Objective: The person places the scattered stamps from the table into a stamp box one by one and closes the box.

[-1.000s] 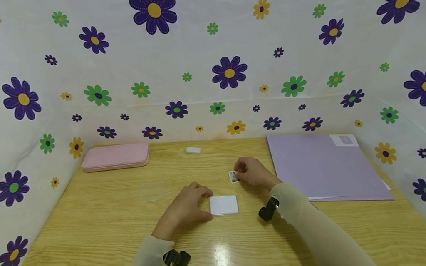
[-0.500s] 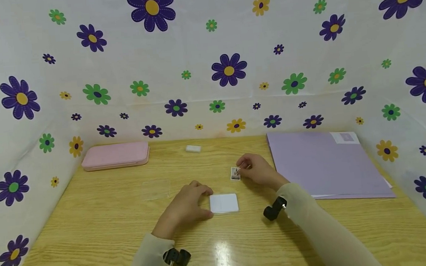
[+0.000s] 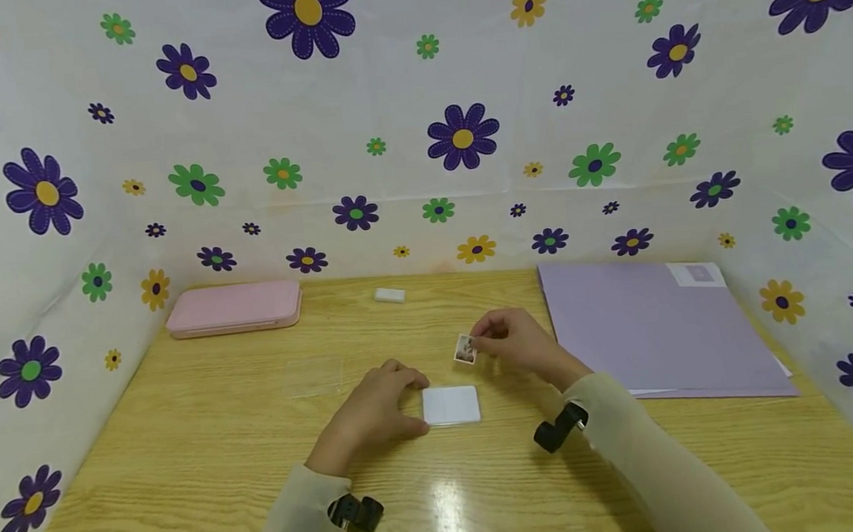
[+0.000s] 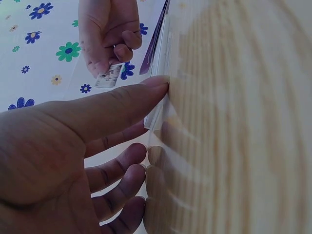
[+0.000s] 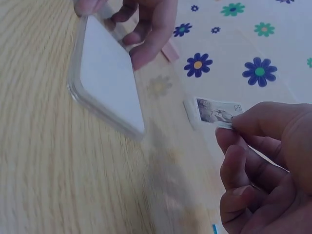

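Between thumb and forefinger my right hand [image 3: 519,342] pinches a small stamp [image 5: 217,111], white-bordered with a dark picture and a printed number, near one corner. It is raised beyond the white-topped flat case [image 3: 450,405], whose sides are clear. At the left end of that case, my left hand [image 3: 373,408] holds it, thumb on the near corner and forefinger at the far one. The left wrist view shows the thumb [image 4: 158,83] on the case's edge and the other fingers curved down near the wood. In the right wrist view the case [image 5: 107,78] lies flat on the table.
A thin clear plastic sheet or lid [image 3: 313,378] lies left of the left hand. Farther back are a pink pencil case [image 3: 234,308] and a small white block [image 3: 390,296]. A purple folder [image 3: 657,331] with papers lies at the right; a flowered cloth [image 3: 398,93] rises behind.
My right hand has brought the stamp up and turned it, so more of its picture shows and it is tilted. The left hand stays at the case.
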A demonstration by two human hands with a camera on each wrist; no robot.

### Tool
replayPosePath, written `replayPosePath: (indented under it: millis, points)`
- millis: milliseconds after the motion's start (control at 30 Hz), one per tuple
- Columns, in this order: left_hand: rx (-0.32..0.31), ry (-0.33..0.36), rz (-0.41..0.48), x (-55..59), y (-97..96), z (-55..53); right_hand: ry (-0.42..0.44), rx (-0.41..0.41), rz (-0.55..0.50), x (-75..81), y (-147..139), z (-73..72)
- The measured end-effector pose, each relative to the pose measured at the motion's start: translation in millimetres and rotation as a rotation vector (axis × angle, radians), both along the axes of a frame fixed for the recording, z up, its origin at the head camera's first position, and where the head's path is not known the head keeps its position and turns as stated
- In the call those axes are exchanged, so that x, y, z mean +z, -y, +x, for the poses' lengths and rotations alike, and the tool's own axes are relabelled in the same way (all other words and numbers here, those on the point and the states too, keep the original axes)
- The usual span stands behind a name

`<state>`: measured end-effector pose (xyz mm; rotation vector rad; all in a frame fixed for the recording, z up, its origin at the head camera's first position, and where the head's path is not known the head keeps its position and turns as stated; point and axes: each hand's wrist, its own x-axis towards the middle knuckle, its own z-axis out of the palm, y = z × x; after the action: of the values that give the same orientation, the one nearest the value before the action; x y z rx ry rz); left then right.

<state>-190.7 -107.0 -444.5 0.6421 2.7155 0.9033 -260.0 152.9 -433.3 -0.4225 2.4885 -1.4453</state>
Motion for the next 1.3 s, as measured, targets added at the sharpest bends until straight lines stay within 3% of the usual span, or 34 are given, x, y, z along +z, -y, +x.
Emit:
replayPosePath:
  millis: [233,500,733,1133,1300]
  points:
    - [0.006,-0.007,-0.019,-0.8,-1.1,-1.2,0.047,0.094,-0.059,4.1,9.5,11.1]
    - [0.005,-0.005,-0.015,-1.9,-0.7,-1.6,0.068,0.191,-0.052,-0.1,25.2,19.9]
    - [0.002,-0.008,-0.008,-3.6,0.2,-2.1,0.112,0.226,-0.022,-4.9,34.6,24.2]
    - [-0.002,-0.009,-0.007,-3.1,0.9,-2.0,0.001,0.268,0.057,-11.7,44.0,29.2]
    - [-0.013,-0.018,-0.003,-2.7,1.1,-1.4,0.002,0.249,0.096,-10.8,47.2,31.7]
